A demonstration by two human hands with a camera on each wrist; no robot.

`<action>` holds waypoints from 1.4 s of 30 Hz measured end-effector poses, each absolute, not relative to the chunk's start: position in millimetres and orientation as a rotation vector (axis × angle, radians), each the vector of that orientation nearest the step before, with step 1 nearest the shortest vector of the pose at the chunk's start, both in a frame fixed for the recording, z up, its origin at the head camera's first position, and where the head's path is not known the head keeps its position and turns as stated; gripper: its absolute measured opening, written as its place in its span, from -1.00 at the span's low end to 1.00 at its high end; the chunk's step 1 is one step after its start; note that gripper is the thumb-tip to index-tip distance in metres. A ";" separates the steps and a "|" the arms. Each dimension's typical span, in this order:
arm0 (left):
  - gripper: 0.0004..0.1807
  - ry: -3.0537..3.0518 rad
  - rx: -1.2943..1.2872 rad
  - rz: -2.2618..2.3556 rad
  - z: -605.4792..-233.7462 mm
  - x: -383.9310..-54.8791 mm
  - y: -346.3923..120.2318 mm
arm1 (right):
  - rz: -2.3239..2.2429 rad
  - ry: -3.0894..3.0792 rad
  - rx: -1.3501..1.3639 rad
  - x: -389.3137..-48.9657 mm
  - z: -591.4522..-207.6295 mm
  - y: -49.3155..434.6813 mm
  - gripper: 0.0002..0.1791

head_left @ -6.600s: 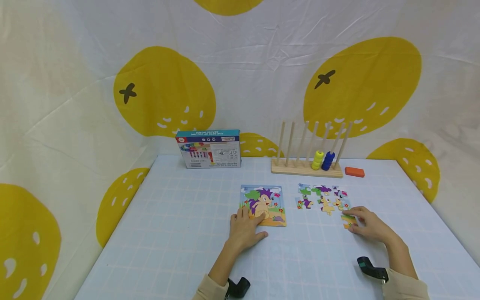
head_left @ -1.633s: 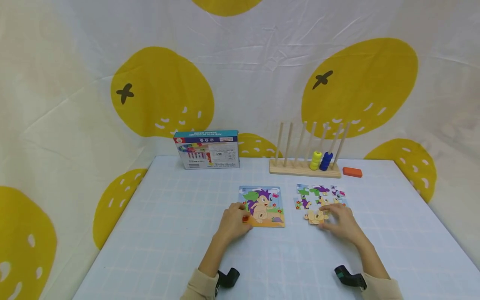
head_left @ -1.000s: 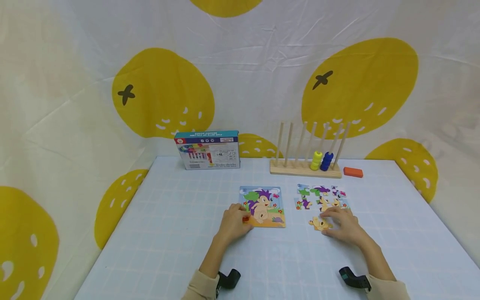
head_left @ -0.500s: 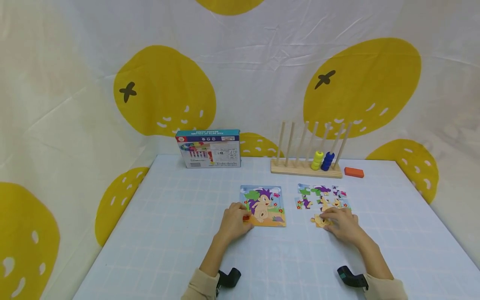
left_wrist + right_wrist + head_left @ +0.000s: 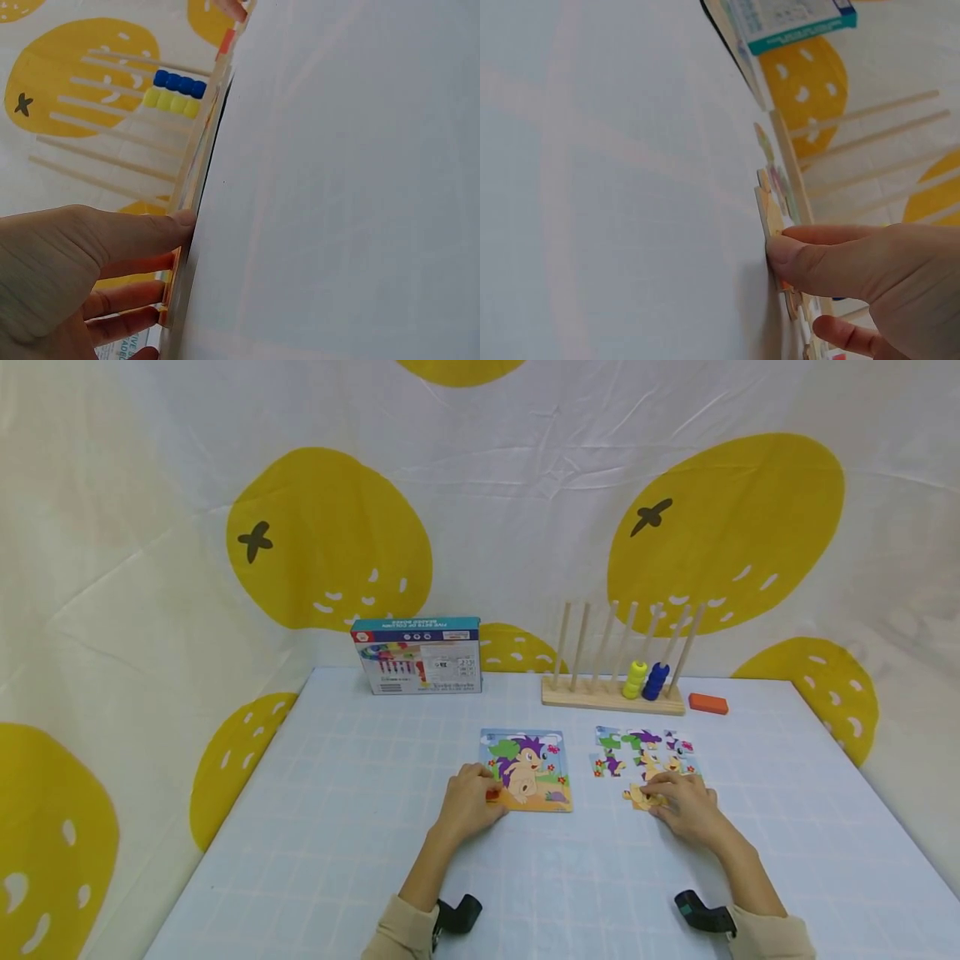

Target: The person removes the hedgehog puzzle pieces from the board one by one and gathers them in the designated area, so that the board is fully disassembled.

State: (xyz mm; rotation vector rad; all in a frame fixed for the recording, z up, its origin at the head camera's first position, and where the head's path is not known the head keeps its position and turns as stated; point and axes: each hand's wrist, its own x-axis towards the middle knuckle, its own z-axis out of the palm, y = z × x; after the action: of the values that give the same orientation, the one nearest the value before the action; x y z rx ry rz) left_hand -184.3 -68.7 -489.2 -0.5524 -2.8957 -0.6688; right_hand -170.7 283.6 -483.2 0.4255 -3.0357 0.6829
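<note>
A square hedgehog picture board (image 5: 551, 777) lies flat on the table in the head view. My left hand (image 5: 465, 802) holds its lower left corner, covering that corner. In the left wrist view, the thumb (image 5: 161, 229) is at the board's near edge and the fingertips are on its upper side. To the right of the board, my right hand (image 5: 690, 810) pinches a tan jigsaw piece (image 5: 634, 795) between thumb and fingers, close to the table. Several loose jigsaw pieces (image 5: 609, 765) lie just beyond that hand, some partly hidden by it.
A wooden peg rack (image 5: 592, 695) stands at the table's back, with yellow beads (image 5: 634, 681) and blue beads (image 5: 656, 682) on it. An orange block (image 5: 708, 704) lies to its right. At the back left stands a box (image 5: 420, 658).
The right hand has left a lower-right piece and moved left to hold the tan piece, which has shifted slightly right and turned. The left hand has gone from flat on the board to its corner.
</note>
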 end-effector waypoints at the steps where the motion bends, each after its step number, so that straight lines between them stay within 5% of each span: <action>1: -0.65 -2.894 -0.554 -0.666 -489.3 -184.0 -68.8 | 0.684 -3.034 0.421 -170.3 -483.2 283.4 -0.73; 18: -0.65 -2.892 -0.574 -0.700 -492.0 -182.6 -71.5 | 0.772 -2.899 0.538 -177.7 -473.0 267.3 -0.81; 32: -0.58 -2.880 -0.444 -0.909 -500.8 -184.8 -79.8 | 1.152 -2.710 0.899 -204.5 -479.1 149.4 -0.60; 42: -0.47 -2.840 -0.467 -0.933 -499.1 -186.7 -87.4 | 0.933 -2.709 0.941 -207.5 -496.3 100.0 -0.61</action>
State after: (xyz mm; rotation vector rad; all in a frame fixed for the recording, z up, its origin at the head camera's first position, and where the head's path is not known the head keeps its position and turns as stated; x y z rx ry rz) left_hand -186.7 -87.4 -499.1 -0.4673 -2.8395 -0.9332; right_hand -207.5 100.0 -496.3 0.9411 -2.7089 0.9331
